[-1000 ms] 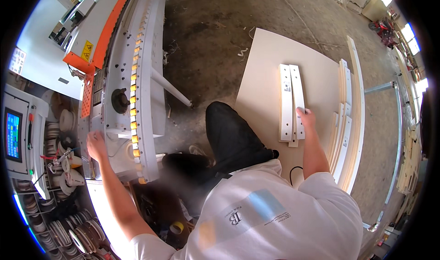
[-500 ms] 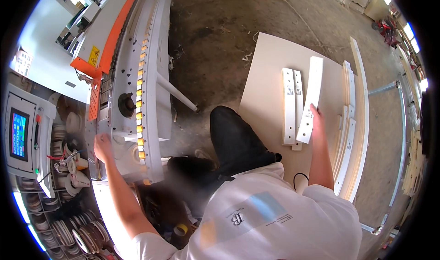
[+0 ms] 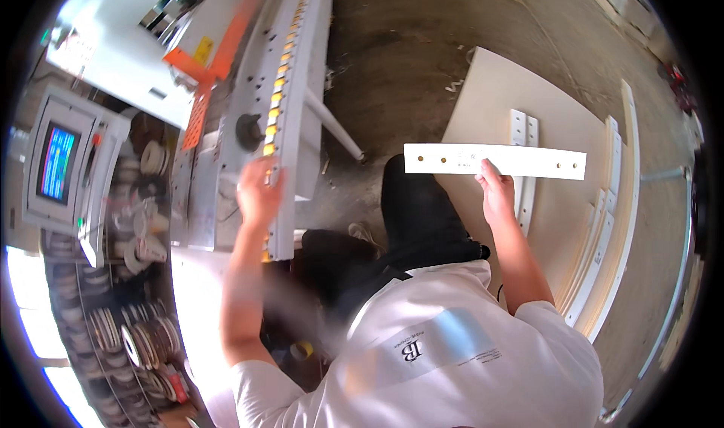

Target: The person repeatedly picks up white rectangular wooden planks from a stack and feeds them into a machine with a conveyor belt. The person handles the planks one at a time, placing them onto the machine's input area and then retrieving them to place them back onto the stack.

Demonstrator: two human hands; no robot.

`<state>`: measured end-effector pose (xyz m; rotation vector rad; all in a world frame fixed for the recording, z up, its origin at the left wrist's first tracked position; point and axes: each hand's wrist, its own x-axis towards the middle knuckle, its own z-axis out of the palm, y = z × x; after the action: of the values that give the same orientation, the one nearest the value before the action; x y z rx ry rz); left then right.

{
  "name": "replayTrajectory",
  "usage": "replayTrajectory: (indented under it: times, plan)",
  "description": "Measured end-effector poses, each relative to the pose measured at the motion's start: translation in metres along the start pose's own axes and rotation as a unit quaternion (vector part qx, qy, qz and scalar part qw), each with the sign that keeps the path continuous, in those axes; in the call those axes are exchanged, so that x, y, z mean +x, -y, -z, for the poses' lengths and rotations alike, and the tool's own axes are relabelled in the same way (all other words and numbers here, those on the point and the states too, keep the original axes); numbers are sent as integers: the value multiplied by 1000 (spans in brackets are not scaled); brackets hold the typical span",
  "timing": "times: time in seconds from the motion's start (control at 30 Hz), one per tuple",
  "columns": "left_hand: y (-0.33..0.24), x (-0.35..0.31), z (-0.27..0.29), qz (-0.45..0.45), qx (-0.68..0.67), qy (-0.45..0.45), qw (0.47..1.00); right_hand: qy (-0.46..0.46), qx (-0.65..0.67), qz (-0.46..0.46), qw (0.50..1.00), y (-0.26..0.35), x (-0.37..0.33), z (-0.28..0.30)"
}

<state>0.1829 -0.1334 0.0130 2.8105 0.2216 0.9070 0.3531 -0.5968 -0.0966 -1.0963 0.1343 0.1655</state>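
My right hand (image 3: 498, 194) grips a long white strip of board (image 3: 532, 164) near its middle. The strip lies crosswise in the air, with small round holes toward both ends and small printed marks. Below it, two similar white strips (image 3: 518, 130) rest on a large pale panel (image 3: 486, 88), partly covered by the held piece. My left hand (image 3: 260, 190) is over the near part of the machine's rail with yellow rollers (image 3: 277, 100). Its fingers are smeared by motion, and nothing can be made out in them.
A control panel with a lit screen (image 3: 59, 162) stands at the left, above racks of coiled edge tape (image 3: 139, 345). The machine has an orange guard (image 3: 197, 119) and a slanted support leg (image 3: 335, 126). More white strips (image 3: 603, 232) are stacked along the panel's right side.
The held strip has swung from nearly upright to crosswise and moved left, off the other strips toward my lap. My left hand has moved right and forward to the roller rail. My view has turned leftward.
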Motion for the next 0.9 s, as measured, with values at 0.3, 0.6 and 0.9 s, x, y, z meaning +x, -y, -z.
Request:
replayTrajectory:
  times: [0.3,0.6,0.9]
  plan:
    - [-160,-4,1,-216,-75,95,969,111,23,-45,993,-41,-47,-75]
    - [-113,-40,11,-128,-96,63,985,343,-181,-10,922,-56,-54,-84]
    - [13,-70,69,82,24,-36,996,368,-407,202,811,-78,-50,-72]
